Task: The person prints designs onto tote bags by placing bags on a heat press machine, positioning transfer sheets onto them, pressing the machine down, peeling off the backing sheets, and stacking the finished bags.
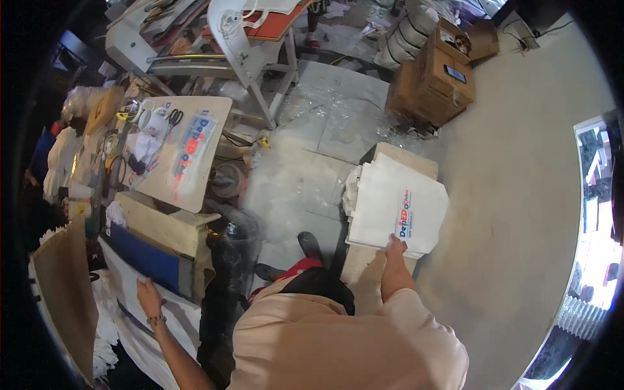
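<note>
At left, the left hand (pixel 149 300) is touching a white cloth (pixel 186 317) beside a blue panel (pixel 146 258); whether its fingers are gripping cannot be determined. Grey floor tiles (pixel 299 175) are separating both sides. At right, the nearer right hand (pixel 394 247) is touching the near edge of stacked printed white sheets (pixel 377 205), grip unclear. The sheets are extending ahead of those fingers, lettering running fore-and-aft, and are resting on a tan-topped stand (pixel 364 268) beside a beige wall (pixel 500 234).

Head camera, left fisheye of a pair: looks steeply down over the wearer's peach T-shirt (pixel 338 348) — nearest, at the lower edge — and forward past left hand (pixel 149 297) and right hand (pixel 397 247), beyond the far edge of the worktop (pixel 209 153), to cardboard boxes (pixel 426 84).
</note>
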A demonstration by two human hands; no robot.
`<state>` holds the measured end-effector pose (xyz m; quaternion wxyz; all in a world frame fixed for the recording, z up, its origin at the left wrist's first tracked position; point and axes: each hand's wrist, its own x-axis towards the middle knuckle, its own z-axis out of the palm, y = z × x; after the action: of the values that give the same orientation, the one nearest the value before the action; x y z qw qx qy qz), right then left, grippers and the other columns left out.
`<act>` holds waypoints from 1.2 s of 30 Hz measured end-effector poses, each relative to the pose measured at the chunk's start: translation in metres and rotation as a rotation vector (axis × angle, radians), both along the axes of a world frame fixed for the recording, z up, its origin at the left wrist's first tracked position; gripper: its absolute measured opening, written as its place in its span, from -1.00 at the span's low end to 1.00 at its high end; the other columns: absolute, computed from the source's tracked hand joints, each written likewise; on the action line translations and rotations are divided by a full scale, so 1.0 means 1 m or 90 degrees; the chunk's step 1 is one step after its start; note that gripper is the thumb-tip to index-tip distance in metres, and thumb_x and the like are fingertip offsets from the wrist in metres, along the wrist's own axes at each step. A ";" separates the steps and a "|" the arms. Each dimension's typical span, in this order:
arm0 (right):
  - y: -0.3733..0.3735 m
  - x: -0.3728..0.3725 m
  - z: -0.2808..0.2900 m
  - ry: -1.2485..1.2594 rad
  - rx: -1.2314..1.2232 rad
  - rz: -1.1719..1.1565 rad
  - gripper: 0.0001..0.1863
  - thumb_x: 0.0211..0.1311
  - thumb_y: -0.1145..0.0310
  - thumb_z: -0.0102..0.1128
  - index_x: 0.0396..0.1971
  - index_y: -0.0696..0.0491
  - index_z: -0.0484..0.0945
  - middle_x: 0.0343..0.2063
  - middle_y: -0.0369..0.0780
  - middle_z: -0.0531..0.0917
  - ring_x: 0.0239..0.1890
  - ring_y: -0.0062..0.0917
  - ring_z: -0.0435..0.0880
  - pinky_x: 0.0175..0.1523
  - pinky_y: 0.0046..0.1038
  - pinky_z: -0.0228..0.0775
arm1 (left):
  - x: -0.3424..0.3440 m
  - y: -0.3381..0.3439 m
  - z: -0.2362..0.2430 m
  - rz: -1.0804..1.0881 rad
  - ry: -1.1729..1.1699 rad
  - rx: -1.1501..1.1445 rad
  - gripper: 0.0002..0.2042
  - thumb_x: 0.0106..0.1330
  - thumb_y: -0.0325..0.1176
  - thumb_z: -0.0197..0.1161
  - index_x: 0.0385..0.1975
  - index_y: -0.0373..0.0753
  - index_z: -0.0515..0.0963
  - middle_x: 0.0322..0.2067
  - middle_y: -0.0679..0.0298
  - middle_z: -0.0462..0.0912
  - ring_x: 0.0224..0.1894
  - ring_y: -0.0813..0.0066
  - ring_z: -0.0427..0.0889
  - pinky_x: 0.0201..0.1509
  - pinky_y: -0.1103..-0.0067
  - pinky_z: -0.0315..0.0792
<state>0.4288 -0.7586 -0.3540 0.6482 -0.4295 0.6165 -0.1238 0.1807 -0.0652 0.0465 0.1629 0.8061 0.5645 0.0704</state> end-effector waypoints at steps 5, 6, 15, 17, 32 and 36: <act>0.046 0.051 0.036 0.337 -0.345 0.514 0.01 -0.09 0.20 0.55 0.39 0.03 0.18 0.16 0.18 0.45 0.25 -0.03 0.46 0.29 -0.10 0.37 | 0.046 -0.042 0.009 -0.111 -0.055 -0.103 -0.56 0.42 -0.02 0.13 -0.22 -0.41 0.51 -0.32 -0.06 0.63 -0.22 -0.04 0.58 -0.07 0.31 0.42; 0.048 0.068 0.027 0.225 -0.440 0.614 -0.08 -0.08 0.23 0.53 0.33 0.10 0.29 0.11 0.18 0.51 0.22 -0.03 0.50 0.28 -0.16 0.39 | 0.051 -0.047 0.013 -0.113 -0.098 -0.131 -0.58 0.41 -0.03 0.18 -0.29 -0.38 0.51 -0.30 -0.02 0.64 -0.22 -0.01 0.57 -0.08 0.34 0.41; 0.440 0.158 0.234 -0.759 -0.615 1.176 -0.67 0.03 0.42 0.38 -0.14 0.09 0.66 -0.09 -0.06 0.66 0.06 -0.15 0.58 0.21 -0.19 0.36 | -0.135 -0.045 -0.020 0.239 0.068 0.138 -0.39 0.30 -0.16 0.32 0.18 -0.54 0.40 0.17 -0.24 0.44 0.29 -0.15 0.34 0.41 0.20 0.20; 0.514 0.152 0.258 -0.921 -0.669 1.209 -0.56 -0.02 0.41 0.37 -0.04 0.08 0.62 -0.02 -0.07 0.65 0.14 -0.16 0.53 0.26 -0.13 0.30 | -0.170 -0.050 -0.042 0.255 0.040 0.180 -0.33 0.25 -0.14 0.37 0.22 -0.54 0.37 0.22 -0.27 0.40 0.31 -0.17 0.31 0.43 0.19 0.16; 0.614 0.168 0.269 -0.873 -1.012 1.527 -0.50 -0.08 0.54 0.30 0.00 0.07 0.59 0.11 -0.14 0.60 0.07 -0.12 0.58 0.13 -0.19 0.49 | -0.184 -0.051 -0.058 0.505 -0.519 0.105 -0.68 0.25 -0.38 0.37 -0.04 -0.38 0.58 -0.39 0.28 0.64 -0.41 0.60 0.54 -0.32 0.58 0.45; 0.619 0.179 0.266 -0.920 -1.107 1.518 -0.59 0.04 0.48 0.23 -0.02 0.07 0.60 0.11 -0.11 0.60 0.00 -0.13 0.60 0.11 -0.19 0.50 | -0.215 -0.035 -0.091 0.452 -0.476 0.120 -0.63 0.23 -0.29 0.39 -0.02 -0.35 0.59 -0.42 0.30 0.64 -0.42 0.55 0.55 -0.29 0.55 0.47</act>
<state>0.6082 -0.1392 -0.0885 -0.0866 0.7031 0.7049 0.0358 -0.0343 -0.1006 -0.0449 0.2459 0.4961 0.6976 0.4547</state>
